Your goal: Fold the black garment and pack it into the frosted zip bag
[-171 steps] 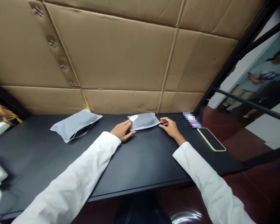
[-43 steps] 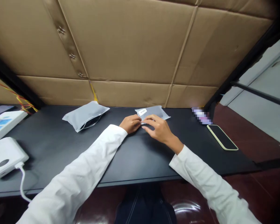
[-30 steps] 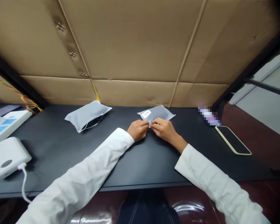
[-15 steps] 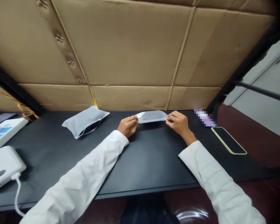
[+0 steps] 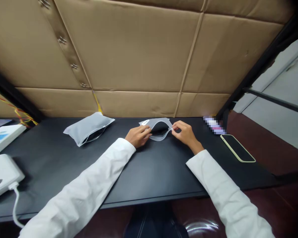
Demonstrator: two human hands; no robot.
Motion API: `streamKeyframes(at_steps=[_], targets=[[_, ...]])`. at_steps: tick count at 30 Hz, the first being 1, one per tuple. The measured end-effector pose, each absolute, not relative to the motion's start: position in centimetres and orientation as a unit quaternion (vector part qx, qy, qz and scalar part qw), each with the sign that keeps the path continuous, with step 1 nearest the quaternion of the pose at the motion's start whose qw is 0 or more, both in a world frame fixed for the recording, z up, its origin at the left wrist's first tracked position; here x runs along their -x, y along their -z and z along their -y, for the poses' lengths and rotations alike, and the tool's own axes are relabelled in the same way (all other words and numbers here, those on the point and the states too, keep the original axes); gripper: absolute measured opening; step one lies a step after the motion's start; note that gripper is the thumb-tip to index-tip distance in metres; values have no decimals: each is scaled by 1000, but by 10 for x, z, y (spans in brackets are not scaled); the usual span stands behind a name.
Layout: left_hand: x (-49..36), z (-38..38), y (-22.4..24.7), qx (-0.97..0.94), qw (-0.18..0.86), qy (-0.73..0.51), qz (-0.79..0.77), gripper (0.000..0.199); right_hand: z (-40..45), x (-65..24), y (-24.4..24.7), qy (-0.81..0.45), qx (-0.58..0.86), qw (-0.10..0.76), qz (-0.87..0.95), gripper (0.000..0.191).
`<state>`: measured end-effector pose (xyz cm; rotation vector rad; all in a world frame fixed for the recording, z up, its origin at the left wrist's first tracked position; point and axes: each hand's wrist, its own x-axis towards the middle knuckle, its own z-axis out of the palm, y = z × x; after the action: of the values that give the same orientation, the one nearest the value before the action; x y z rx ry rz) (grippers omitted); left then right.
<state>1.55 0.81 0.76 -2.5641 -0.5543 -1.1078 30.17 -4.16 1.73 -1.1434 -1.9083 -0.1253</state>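
White cuffs (image 5: 126, 143) end at two bare hands, both working at the near side of a small frosted pouch (image 5: 154, 124) that lies toward the back of the bench (image 5: 149, 175). Read as a clock face centred on that pouch, with twelve away from the person, the left hand (image 5: 138, 136) sits at eight, its fingers bent and closed on the left end of the pouch's mouth; which layer they grip cannot be made out. At three, the right hand (image 5: 185, 131) pinches the mouth's right corner between thumb and fingertips. Between them the mouth gapes toward six, its upper layer arched and its lower layer bowed toward the person. Beside the left fingers, at ten, a white label (image 5: 145, 122) marks the pouch.

The step in hand looks like parting the two layers. The next move would call for a light, steady hold at both ends, since film this thin could easily fold flat if either pinch slackened.

Farther out, a larger grey pouch (image 5: 88, 126) lies at nine, untouched, its own mouth partly parted. A blurred purple item (image 5: 215, 125) rests at three, with a phone (image 5: 238, 148) at four. A white device (image 5: 5, 175) and its cable (image 5: 15, 208) occupy eight. Brown cardboard (image 5: 139, 49) stands at twelve.
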Motion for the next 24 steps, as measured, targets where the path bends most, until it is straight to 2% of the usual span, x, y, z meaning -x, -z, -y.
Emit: streamKeyframes(at_steps=[3,6,11,14,16,20,24], targets=[[-19,-6,-10,898,200,343,190,30,48,-290,-22,18,434,451,780,8],[-23,-4,-14,906,189,312,215,40,52,-281,-22,-19,419,454,786,9],[-32,-7,-16,902,175,289,269,34,55,-264,-18,-67,388,448,803,7],[-34,-13,-12,902,170,289,273,32,56,-250,-15,-81,399,468,784,17],[-33,-15,-10,903,164,302,260,31,55,-243,-13,-79,417,477,770,20],[-28,-8,-8,896,159,343,234,31,48,-251,-11,-86,448,502,735,12],[-25,1,-9,886,156,381,214,34,39,-272,-4,-132,478,550,671,17]])
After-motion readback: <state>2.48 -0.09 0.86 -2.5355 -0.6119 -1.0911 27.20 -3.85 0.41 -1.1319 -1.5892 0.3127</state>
